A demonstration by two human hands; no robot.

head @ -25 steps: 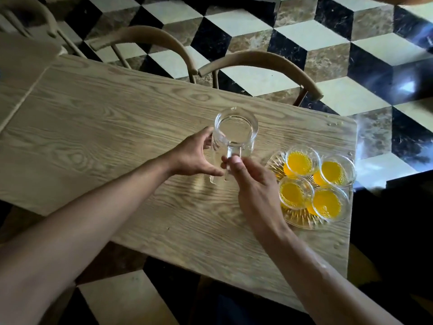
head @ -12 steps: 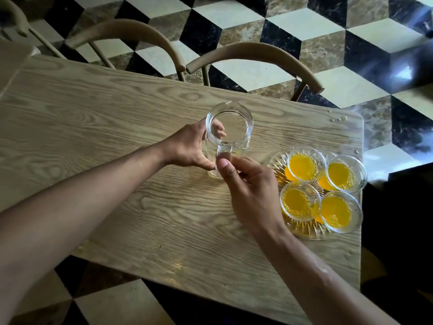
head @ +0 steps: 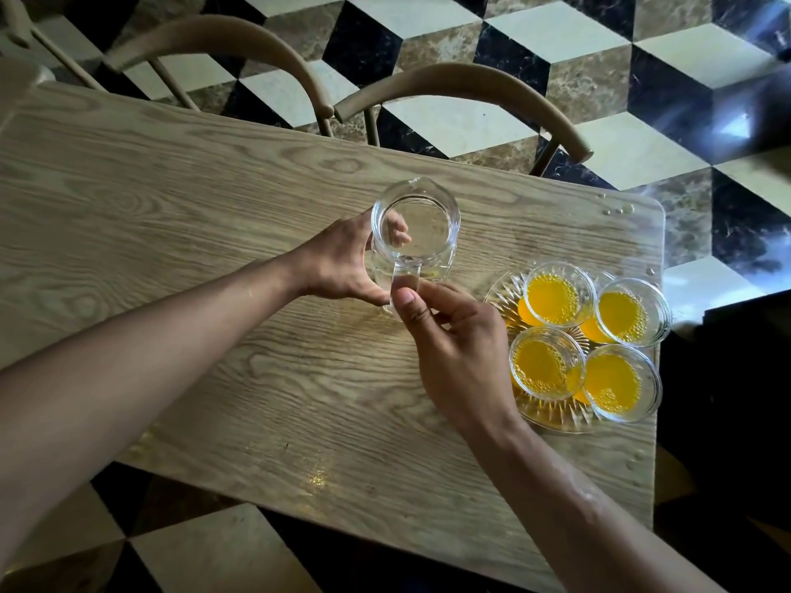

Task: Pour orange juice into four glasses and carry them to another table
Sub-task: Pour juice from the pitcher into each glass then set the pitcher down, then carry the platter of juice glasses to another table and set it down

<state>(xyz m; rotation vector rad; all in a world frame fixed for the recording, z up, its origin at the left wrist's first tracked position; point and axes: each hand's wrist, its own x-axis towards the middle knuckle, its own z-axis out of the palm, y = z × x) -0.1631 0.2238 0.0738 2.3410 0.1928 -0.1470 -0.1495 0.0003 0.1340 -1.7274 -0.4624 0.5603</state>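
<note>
Clear glass pitcher (head: 414, 233) stands upright on the wooden table (head: 171, 199), near its middle; it looks empty, spout on the far side, handle toward the person. Left hand (head: 342, 263) wraps the pitcher's left wall, fingers curled round it and visible through the glass. Right hand (head: 453, 344) pinches the pitcher handle (head: 404, 280), thumb on its near face, other fingers curled beside it. Just right of the right hand, four glasses (head: 586, 336) filled with orange juice sit close together on a cut-glass plate (head: 552, 415) by the table's right end. A few droplets (head: 616, 210) lie on the far right corner. Two curved wooden chair backs (head: 462, 85) stand at the far edge, over a cube-patterned tile floor (head: 556, 32).
</note>
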